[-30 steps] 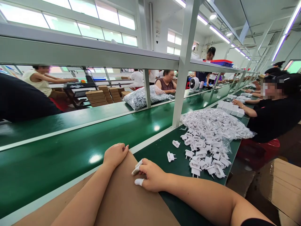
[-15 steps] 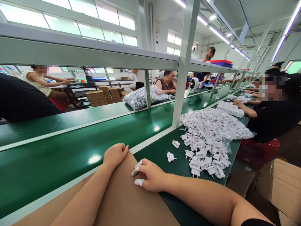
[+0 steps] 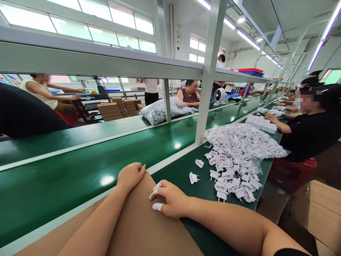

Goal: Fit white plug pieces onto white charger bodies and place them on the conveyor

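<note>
A brown cardboard sheet (image 3: 144,220) lies in front of me, over the edge of the green bench. My left hand (image 3: 131,176) is closed at its far corner, the fingers curled over the edge. White finger cots cover the thumb and two fingertips of my right hand (image 3: 170,199). That hand rests on the right side of the cardboard, thumb and fingers apart, with nothing in it. To its right lies a heap of white two-pin plug adapters (image 3: 229,177), partly spilling from a clear plastic bag (image 3: 247,138). Two loose plug adapters (image 3: 194,178) lie nearer my hand.
A green conveyor belt (image 3: 87,170) runs past on the left, and a metal post (image 3: 209,81) rises by the bench. A co-worker in black (image 3: 314,131) sits at the right beside white boxes (image 3: 261,122). Cardboard boxes (image 3: 322,213) stand at lower right.
My hands and the cardboard have not moved. In the background, a standing person in white has come more into view, and another behind the shelf has shifted left.
</note>
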Demonstrator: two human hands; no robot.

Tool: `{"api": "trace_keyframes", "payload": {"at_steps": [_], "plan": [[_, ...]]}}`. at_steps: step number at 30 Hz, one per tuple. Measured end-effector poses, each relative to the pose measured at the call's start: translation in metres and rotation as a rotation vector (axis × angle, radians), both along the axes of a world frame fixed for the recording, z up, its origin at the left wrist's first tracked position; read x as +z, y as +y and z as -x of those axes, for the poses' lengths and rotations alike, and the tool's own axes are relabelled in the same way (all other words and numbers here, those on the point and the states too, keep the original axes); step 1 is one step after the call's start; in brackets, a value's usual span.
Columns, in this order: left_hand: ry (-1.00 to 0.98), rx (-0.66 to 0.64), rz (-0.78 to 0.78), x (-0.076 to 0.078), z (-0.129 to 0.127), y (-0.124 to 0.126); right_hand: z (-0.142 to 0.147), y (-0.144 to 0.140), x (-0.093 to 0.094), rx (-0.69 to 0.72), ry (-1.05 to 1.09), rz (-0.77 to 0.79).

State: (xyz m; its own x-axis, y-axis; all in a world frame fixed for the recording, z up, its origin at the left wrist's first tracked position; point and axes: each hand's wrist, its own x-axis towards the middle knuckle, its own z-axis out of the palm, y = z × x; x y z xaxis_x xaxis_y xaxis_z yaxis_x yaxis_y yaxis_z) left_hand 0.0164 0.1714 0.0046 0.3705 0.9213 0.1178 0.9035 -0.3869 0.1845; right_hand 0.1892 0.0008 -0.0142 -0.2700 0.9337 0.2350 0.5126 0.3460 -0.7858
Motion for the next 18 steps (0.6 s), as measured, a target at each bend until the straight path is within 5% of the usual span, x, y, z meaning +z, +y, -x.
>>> {"api": "trace_keyframes", "payload": {"at_steps": [18], "plan": [[0.002,-0.004,0.005,-0.0019,0.0007,0.002,-0.0004,0.0002,-0.0005,-0.003,-0.009,-0.003]]}}
